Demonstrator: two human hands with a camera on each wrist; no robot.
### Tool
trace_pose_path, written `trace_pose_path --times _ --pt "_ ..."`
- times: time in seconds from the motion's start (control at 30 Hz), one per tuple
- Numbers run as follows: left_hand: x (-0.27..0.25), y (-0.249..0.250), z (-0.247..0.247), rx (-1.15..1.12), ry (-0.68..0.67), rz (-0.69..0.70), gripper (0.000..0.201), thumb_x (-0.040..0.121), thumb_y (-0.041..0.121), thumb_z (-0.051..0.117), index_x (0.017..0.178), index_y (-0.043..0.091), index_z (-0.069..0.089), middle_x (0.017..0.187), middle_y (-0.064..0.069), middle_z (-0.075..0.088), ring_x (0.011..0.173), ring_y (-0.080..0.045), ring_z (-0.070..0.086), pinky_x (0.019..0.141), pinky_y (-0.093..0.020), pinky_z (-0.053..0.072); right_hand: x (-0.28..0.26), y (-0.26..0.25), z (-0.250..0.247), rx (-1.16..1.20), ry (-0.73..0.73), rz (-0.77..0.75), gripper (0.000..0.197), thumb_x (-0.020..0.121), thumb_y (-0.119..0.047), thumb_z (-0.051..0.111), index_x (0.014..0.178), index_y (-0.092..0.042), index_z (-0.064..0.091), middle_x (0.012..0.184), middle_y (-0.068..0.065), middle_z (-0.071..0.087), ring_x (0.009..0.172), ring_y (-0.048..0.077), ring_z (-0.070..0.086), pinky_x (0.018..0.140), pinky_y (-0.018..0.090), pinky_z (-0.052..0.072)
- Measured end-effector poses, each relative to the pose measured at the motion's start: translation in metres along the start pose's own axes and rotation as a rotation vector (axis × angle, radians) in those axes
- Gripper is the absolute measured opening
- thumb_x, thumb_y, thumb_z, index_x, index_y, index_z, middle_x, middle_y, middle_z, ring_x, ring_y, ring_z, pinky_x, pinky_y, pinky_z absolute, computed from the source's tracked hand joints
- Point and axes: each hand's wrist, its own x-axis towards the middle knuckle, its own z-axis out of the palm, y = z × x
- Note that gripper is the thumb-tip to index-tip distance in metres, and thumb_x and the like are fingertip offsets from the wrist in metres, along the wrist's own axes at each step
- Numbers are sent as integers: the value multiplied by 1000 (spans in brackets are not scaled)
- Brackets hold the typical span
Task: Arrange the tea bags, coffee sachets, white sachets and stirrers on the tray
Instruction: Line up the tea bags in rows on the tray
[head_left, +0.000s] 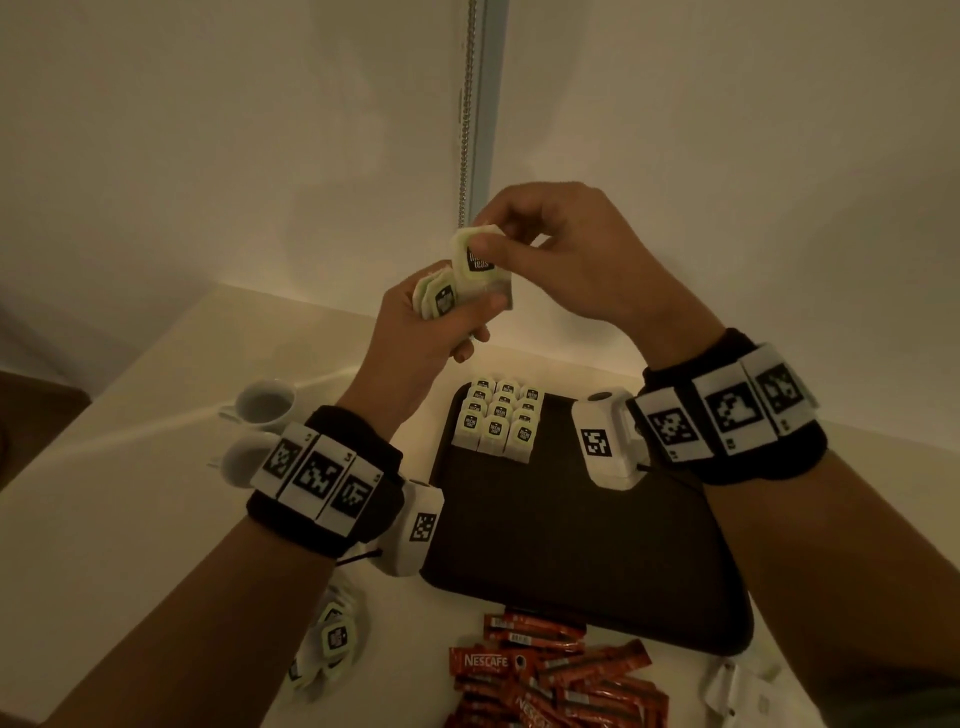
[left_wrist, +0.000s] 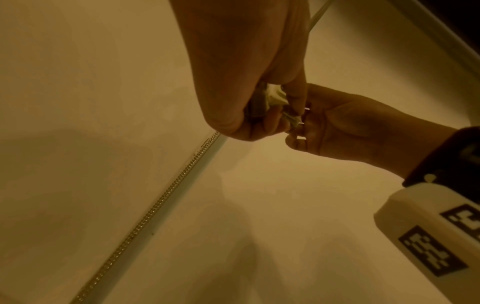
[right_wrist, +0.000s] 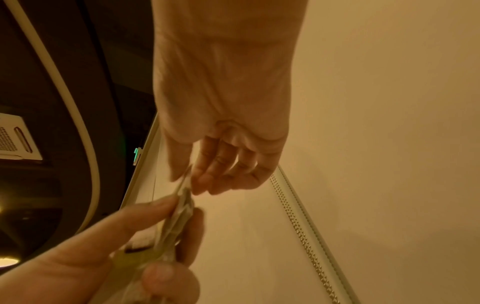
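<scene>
- Nearest the camera, a heap of red coffee sachets (head_left: 556, 680) lies on the table (head_left: 130, 519), just beside the near edge of the tray (head_left: 587, 545); they overlap too much to count.
- To their right, a few white sachets (head_left: 737, 686) lie at the picture's edge, blurred, number unclear.
- To the left of the red heap, a loose pile of tea bags (head_left: 332, 639) lies on the table; four or so show, the rest are hidden under one another.
- The dark tray is bare over its near and middle parts.
- At its far left corner stand the placed bags (head_left: 498, 421): nine, in three rows of three, upright and touching.
- Left of the tray, well apart from it, two white cups (head_left: 262, 408) sit on the table, one behind the other.
- Above the tray's far end, both hands are raised.
- The left hand (head_left: 436, 332) has its fingers curled round a fanned bunch (head_left: 439, 301) of tea bags; two or three edges show, no surer count.
- The right hand (head_left: 566, 260) pinches one tea bag (head_left: 480, 260) between thumb and fingers, touching the top of the bunch.
- Farthest, a beaded chain (head_left: 467, 104) hangs down the wall behind the hands.
</scene>
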Motion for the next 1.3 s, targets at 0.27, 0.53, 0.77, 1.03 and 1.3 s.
trace_pose_path --times 0.27,0.53,0.77,1.03,1.3 --pt "2 -3 10 -109 66 -46 8 68 24 74 72 28 69 72 0 67 54 -11 53 44 -20 38 4 -7 1 11 -16 20 12 81 -23 71 92 -19 72 79 0 68 66 0 58 60 8 44" --pt "-5 -22 4 -145 55 -125 10 75 11 70 82 17 66 72 -1 64 54 -9 52 45 -18 38 -1 10 1 56 -1 51 12 85 -27 67 91 -19 72 79 -4 69 66 1 57 65 12 46" --pt "-20 -55 -29 -141 225 -397 32 81 46 59 95 17 60 80 0 65 57 -12 54 42 -19 35 -26 47 24 152 24 262 11 86 -18 66 95 -14 71 74 -5 66 56 -2 53 52 10 44" --pt "-28 -66 -59 -178 316 -523 57 94 58 34 68 13 58 66 -2 64 52 -13 55 37 -16 33 -80 129 119 67 -307 616 19 90 -11 59 108 -9 64 106 3 63 84 7 56 63 11 47" --pt "-30 -69 -65 -242 330 -535 73 90 68 21 69 11 59 55 -3 58 46 -15 54 37 -16 34 -98 176 186 68 -263 735 13 87 -9 63 99 -4 63 105 13 64 93 23 61 83 35 54"
